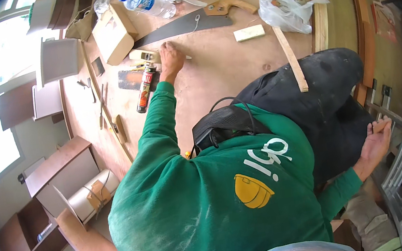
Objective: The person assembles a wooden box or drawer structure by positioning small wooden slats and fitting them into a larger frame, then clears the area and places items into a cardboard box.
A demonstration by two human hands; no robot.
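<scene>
Head view. Left hand (171, 60) curled at a pale tool (144, 56), just beside black-and-red tube (146, 88), near handsaw (177, 28); cannot tell if grip is closed. Right hand (377, 144): grip pinching small brown piece (380, 126), beside metal frame (401, 161).

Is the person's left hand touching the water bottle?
Apart. The head view plainly shows the handsaw's blade lying between the left hand and the water bottle.

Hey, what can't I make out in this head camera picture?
Head view: whatever the left hand might hold, hidden by its own curled fingers.
Head view: the contents of the whitish plastic bag, obscured by its crumpled film.
Head view: the lower end of the metal frame, lost at the dark rim.
</scene>
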